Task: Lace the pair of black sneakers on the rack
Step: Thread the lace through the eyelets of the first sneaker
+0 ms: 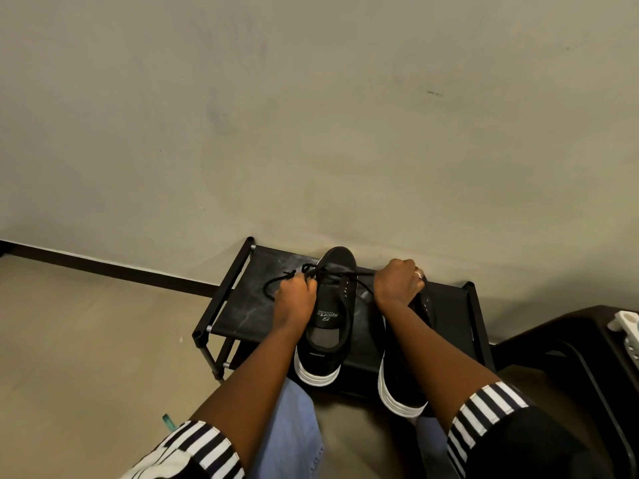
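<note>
- Two striped black-and-white sleeves (204, 447) are showing at the near edge, rolled up on both forearms, with blue jeans (290, 433) lying between them.
- A dark piece of furniture (567, 344) is standing at the near right, with a white object (627, 326) resting on its top at the frame's edge; what it is cannot be told.
- A low black rack (242, 305) is sitting on the tiled floor (86, 333) against the wall, its fabric shelf carrying both sneakers with their white heels pointing toward the person.
- The right sneaker (404, 385) is resting on the right part of the shelf, its heel overhanging the near edge; the right forearm is covering most of its upper.
- The left sneaker (328, 316) is lying just beside it near the shelf's middle, toe pointing at the wall, its printed insole showing through the opening.
- The left hand (294, 292) is curling its fingers around one end of the black lace (349, 276), just left of the left sneaker's eyelets; a loose loop of lace is trailing further left over the shelf.
- The right hand (397, 281) is clenching into a fist around the other end of the lace, which is stretching taut across the left sneaker's front.
- A plain beige wall (311, 115) is filling the far part of the view, with a dark skirting strip (103, 267) running along its foot.
</note>
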